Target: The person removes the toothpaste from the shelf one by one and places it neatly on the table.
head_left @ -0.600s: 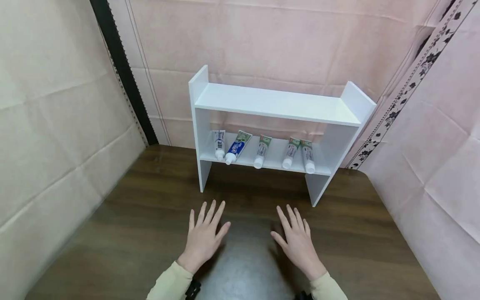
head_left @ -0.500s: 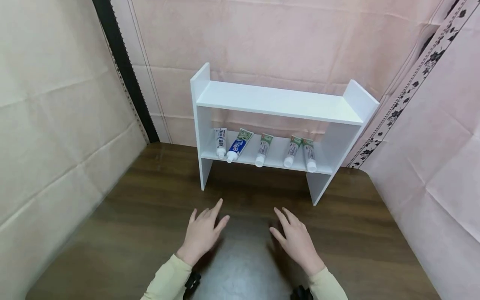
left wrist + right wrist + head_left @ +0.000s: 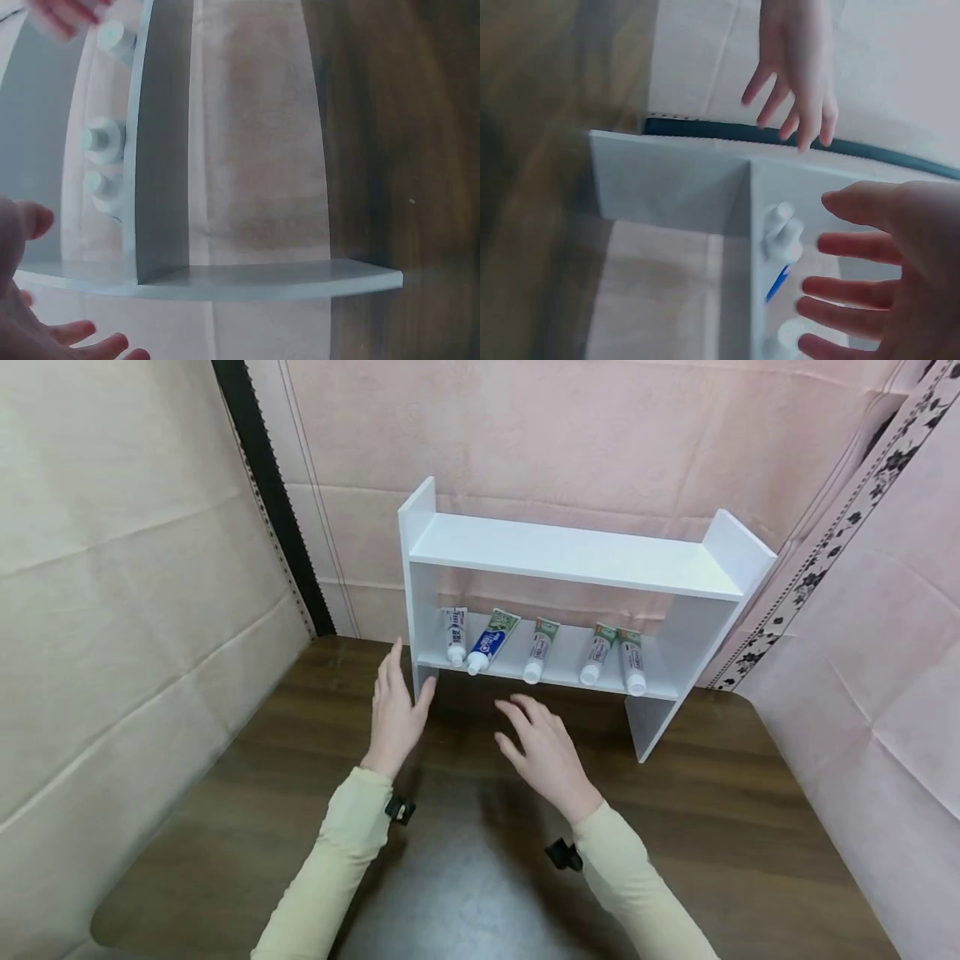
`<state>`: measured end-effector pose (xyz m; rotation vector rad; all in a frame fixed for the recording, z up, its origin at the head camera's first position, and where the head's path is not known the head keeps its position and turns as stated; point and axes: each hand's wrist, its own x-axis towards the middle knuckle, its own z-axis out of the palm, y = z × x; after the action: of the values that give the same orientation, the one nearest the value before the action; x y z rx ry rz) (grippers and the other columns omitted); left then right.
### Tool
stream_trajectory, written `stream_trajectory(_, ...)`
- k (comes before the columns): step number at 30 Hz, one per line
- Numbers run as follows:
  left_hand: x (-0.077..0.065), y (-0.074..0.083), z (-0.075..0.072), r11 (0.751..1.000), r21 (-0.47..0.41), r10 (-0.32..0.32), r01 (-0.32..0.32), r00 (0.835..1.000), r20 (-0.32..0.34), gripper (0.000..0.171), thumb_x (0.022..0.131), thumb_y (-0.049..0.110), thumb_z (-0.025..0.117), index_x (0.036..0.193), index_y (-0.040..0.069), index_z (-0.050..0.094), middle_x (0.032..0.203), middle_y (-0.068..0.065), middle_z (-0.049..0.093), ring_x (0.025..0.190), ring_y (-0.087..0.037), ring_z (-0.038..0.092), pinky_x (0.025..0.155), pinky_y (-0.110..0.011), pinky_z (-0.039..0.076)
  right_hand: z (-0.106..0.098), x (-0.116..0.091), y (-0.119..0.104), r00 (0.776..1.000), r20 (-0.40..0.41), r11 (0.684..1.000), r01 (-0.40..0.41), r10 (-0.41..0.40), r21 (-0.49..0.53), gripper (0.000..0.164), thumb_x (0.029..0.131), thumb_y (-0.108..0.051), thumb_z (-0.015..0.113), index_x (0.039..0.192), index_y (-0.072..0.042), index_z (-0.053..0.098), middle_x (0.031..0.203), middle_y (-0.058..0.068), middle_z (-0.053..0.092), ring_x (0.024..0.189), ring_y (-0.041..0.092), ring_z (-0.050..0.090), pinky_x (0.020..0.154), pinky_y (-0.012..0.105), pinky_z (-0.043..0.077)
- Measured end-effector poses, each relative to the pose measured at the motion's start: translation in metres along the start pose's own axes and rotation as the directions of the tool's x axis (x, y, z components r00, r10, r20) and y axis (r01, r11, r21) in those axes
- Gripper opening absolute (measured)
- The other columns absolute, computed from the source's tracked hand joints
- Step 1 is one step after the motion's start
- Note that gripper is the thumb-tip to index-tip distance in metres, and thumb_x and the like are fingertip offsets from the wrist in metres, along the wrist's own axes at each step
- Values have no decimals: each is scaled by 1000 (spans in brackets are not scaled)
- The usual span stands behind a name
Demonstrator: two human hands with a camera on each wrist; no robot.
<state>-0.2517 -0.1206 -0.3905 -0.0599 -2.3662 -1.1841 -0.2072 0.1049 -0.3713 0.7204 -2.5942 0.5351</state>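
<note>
In the head view, several toothpaste tubes lie on the lower board of a white two-tier shelf (image 3: 570, 553), their white caps toward me. A white tube with dark print (image 3: 455, 635) is leftmost, beside a blue-and-green tube (image 3: 492, 639). Green-and-white tubes (image 3: 542, 647) continue to the right. My left hand (image 3: 393, 714) is raised just outside the shelf's left side panel, fingers extended and thumb apart, holding nothing. My right hand (image 3: 546, 756) hovers before the lower board's middle, fingers loosely bent and holding nothing. The right wrist view shows spread right fingers (image 3: 855, 316) near the caps.
The shelf stands on a dark brown wooden table (image 3: 247, 752) near its back edge. Pale cloth walls (image 3: 150, 527) enclose the left, back and right. A black strip (image 3: 281, 502) runs down the back left corner, and floral trim (image 3: 817, 560) the right one.
Both hands have moved forward from over the table toward the shelf, the left to its left side, the right inward and ahead. The tubes stay in place; the head view has shifted slightly.
</note>
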Motion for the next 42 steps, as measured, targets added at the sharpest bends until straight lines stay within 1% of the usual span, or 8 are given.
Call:
stream_trajectory(4,24,-2,11,993,-118,4,-10,999,-52,79,97,32,55,156,31,2,161,-10,17,145,-33,26,112,-57,29,1,36,-8,998,-23,997,64,-65,-37,51,93,-24,64,141,-14,49,140,15,49,129,32,47,103,51,40)
stream_trajectory(8,43,-8,30,971,-237,6,-32,994,-106,84,97,28,56,155,35,-5,163,-6,11,148,-31,22,112,-54,31,7,69,-11,994,15,989,105,-104,-101,58,93,-25,63,146,-15,42,143,17,48,134,33,44,109,53,34)
stream_trajectory(11,49,-15,41,950,-310,-5,-29,994,-107,86,97,24,56,155,36,-7,163,-9,12,147,-32,26,108,-54,35,12,88,-13,992,72,981,115,-105,-155,61,94,-26,62,149,-16,37,143,16,48,135,31,43,111,52,31)
stream_trajectory(15,45,-28,48,938,-346,-34,10,997,-62,83,98,22,54,155,36,-5,161,-12,21,140,-32,37,106,-53,38,22,103,-15,990,114,973,109,-87,-203,64,94,-29,62,150,-15,34,140,15,51,134,31,44,113,53,27)
stream_trajectory(20,39,-37,47,952,-304,-26,14,999,-37,75,100,27,50,155,41,1,159,-8,29,132,-35,47,102,-55,42,40,107,-15,990,92,960,128,-108,-249,54,93,-29,64,141,-12,45,138,14,52,133,30,44,112,57,25)
stream_trajectory(28,39,-38,42,967,-256,-7,-7,999,-53,66,101,29,47,153,47,10,156,-5,37,127,-36,53,94,-57,47,60,106,-18,983,-93,959,129,-157,-252,35,90,-26,67,119,-12,53,112,14,55,109,31,50,106,56,27)
stream_trajectory(38,45,-34,39,962,-274,-27,1,996,-89,64,100,27,47,151,50,16,152,-2,44,126,-31,55,92,-55,49,62,113,-26,980,-136,948,99,-146,-303,33,93,-28,62,123,-15,57,105,12,65,107,30,53,105,57,28)
stream_trajectory(42,47,-34,39,958,-287,-44,14,994,-98,63,100,27,47,150,52,18,151,-1,46,126,-30,56,93,-54,49,61,108,-28,968,-152,941,147,-200,-304,32,92,-26,63,122,-15,60,102,12,65,102,29,54,100,50,33)
